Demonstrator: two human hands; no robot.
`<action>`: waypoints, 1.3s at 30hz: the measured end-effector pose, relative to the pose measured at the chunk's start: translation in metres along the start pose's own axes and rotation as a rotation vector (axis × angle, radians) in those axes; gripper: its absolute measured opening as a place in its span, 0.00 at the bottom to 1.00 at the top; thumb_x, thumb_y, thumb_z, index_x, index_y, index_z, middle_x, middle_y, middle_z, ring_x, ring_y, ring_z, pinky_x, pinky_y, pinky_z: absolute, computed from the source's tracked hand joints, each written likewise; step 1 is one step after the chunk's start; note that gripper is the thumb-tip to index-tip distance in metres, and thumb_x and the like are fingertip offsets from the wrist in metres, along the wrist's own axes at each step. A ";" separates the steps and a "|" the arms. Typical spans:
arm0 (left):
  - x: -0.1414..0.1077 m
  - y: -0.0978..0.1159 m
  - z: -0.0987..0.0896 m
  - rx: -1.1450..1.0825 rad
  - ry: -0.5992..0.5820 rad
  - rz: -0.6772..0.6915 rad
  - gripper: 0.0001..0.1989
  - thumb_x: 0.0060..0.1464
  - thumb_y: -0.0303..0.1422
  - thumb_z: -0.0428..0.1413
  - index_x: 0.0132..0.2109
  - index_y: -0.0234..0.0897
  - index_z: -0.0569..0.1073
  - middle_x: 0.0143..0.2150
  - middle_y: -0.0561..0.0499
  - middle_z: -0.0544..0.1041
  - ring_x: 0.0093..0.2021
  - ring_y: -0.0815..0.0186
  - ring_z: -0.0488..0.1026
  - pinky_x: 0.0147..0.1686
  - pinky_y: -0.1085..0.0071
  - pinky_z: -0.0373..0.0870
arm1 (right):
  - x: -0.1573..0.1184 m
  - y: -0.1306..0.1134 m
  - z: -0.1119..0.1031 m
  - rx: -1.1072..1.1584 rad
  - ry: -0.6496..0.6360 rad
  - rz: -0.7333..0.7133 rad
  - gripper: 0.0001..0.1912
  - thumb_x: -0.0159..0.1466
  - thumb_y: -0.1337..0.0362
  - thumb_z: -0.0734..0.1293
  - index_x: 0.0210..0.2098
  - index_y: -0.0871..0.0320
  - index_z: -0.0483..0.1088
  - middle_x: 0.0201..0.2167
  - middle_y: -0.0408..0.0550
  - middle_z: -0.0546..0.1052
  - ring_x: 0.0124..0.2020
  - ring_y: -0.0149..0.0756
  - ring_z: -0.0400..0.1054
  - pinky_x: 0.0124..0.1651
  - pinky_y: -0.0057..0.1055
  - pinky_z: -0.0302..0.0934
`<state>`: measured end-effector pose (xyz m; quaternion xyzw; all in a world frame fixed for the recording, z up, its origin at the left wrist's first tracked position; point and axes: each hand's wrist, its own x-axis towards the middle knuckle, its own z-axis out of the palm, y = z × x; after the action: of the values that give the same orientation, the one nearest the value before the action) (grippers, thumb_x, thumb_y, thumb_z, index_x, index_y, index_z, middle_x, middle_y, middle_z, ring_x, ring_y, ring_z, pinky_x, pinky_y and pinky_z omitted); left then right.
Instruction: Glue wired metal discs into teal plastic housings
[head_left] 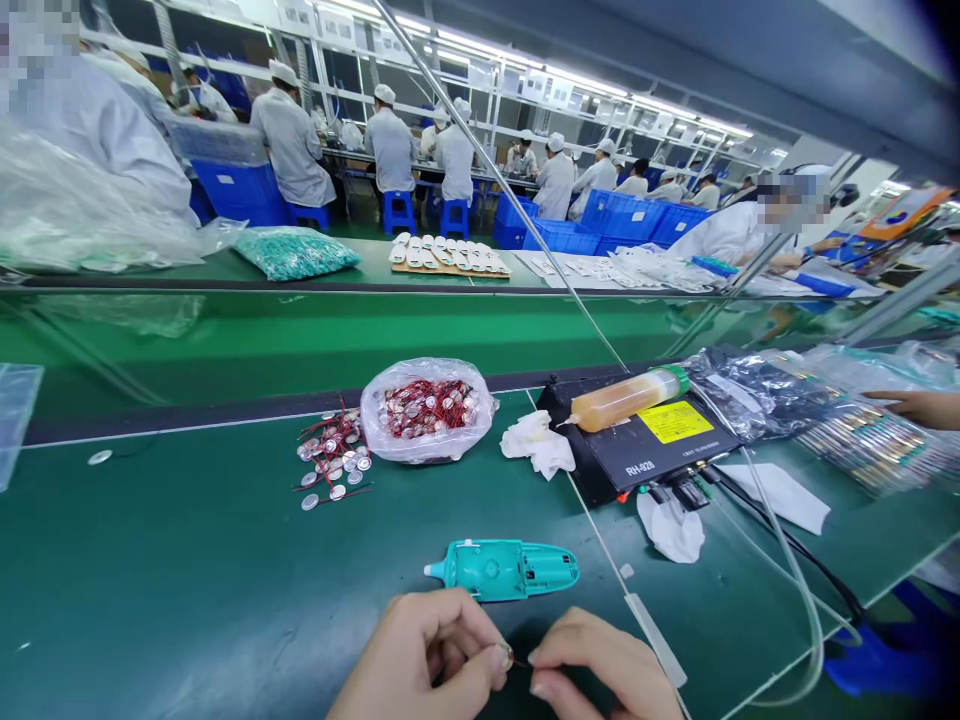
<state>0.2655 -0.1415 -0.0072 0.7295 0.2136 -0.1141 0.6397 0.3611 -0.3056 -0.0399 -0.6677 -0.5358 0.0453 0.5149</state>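
Observation:
Near the front edge, my left hand (442,650) pinches a small round metal disc (507,656) between thumb and fingertips; most of the disc is covered by the fingers. A thin red wire (519,663) runs from it to the fingertips of my right hand (600,665), which are curled close around its end. Just beyond both hands lies a teal plastic housing half (487,570), its hollow side up and its pale tip pointing left. Farther back, a clear plastic bag (367,425) holds many similar wired discs, with a loose pile of wired discs (330,465) to its left.
At right, a black RH-928 box (592,470) carries a syringe of amber fluid (626,400). Crumpled tissue (540,443), cables and a clear tube (787,560) lie around it. Another person's hand (919,408) is at the far right. A raised shelf (360,262) runs behind.

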 end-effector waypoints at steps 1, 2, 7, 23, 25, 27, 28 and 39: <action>0.001 0.000 0.000 -0.010 -0.007 0.002 0.08 0.46 0.34 0.53 0.27 0.34 0.71 0.21 0.55 0.69 0.22 0.72 0.60 0.23 0.76 0.54 | 0.000 0.001 0.000 -0.016 -0.007 0.013 0.05 0.63 0.70 0.64 0.37 0.56 0.68 0.26 0.43 0.75 0.25 0.30 0.70 0.28 0.21 0.65; 0.001 0.000 0.000 -0.017 -0.010 0.008 0.08 0.46 0.35 0.53 0.27 0.34 0.71 0.22 0.55 0.69 0.23 0.72 0.60 0.23 0.76 0.54 | -0.001 0.001 -0.001 -0.034 -0.020 0.025 0.05 0.63 0.71 0.64 0.38 0.56 0.68 0.27 0.43 0.75 0.26 0.30 0.70 0.29 0.21 0.65; 0.001 -0.008 -0.006 0.164 0.102 0.161 0.06 0.50 0.34 0.52 0.33 0.38 0.73 0.26 0.54 0.72 0.24 0.70 0.63 0.24 0.75 0.60 | 0.000 0.004 -0.005 -0.137 -0.072 0.096 0.06 0.64 0.72 0.63 0.38 0.55 0.66 0.30 0.43 0.73 0.30 0.30 0.69 0.33 0.22 0.64; 0.025 -0.036 -0.027 0.459 0.326 0.364 0.24 0.46 0.27 0.63 0.51 0.47 0.70 0.48 0.52 0.74 0.50 0.58 0.68 0.49 0.62 0.67 | 0.021 0.018 0.000 -0.598 -0.116 0.172 0.07 0.65 0.70 0.59 0.32 0.55 0.66 0.44 0.53 0.63 0.48 0.47 0.60 0.42 0.42 0.65; 0.024 -0.036 -0.026 0.454 0.317 0.358 0.24 0.45 0.26 0.63 0.50 0.47 0.70 0.47 0.53 0.74 0.50 0.59 0.68 0.48 0.63 0.67 | 0.022 0.018 0.001 -0.592 -0.115 0.174 0.07 0.65 0.70 0.59 0.32 0.55 0.66 0.44 0.53 0.63 0.49 0.47 0.59 0.43 0.42 0.65; 0.024 -0.035 -0.027 0.450 0.311 0.347 0.24 0.45 0.25 0.63 0.50 0.46 0.70 0.46 0.53 0.74 0.49 0.59 0.68 0.48 0.63 0.67 | 0.023 0.018 0.001 -0.580 -0.117 0.175 0.07 0.65 0.70 0.59 0.33 0.54 0.66 0.45 0.53 0.63 0.49 0.47 0.59 0.44 0.42 0.65; 0.024 -0.034 -0.027 0.447 0.309 0.341 0.23 0.45 0.25 0.63 0.49 0.46 0.70 0.46 0.53 0.74 0.49 0.59 0.68 0.47 0.63 0.67 | 0.023 0.018 0.001 -0.574 -0.117 0.173 0.07 0.65 0.70 0.59 0.33 0.54 0.66 0.45 0.53 0.63 0.49 0.47 0.59 0.44 0.42 0.65; 0.024 -0.034 -0.027 0.418 0.326 0.321 0.22 0.45 0.28 0.63 0.49 0.48 0.72 0.45 0.52 0.74 0.46 0.59 0.69 0.46 0.63 0.68 | 0.019 0.023 0.005 -0.550 -0.109 0.173 0.07 0.65 0.70 0.59 0.34 0.55 0.67 0.45 0.52 0.63 0.49 0.46 0.60 0.46 0.44 0.64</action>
<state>0.2681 -0.1081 -0.0437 0.8782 0.1673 0.0654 0.4432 0.3817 -0.2859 -0.0497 -0.8220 -0.4957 -0.0223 0.2793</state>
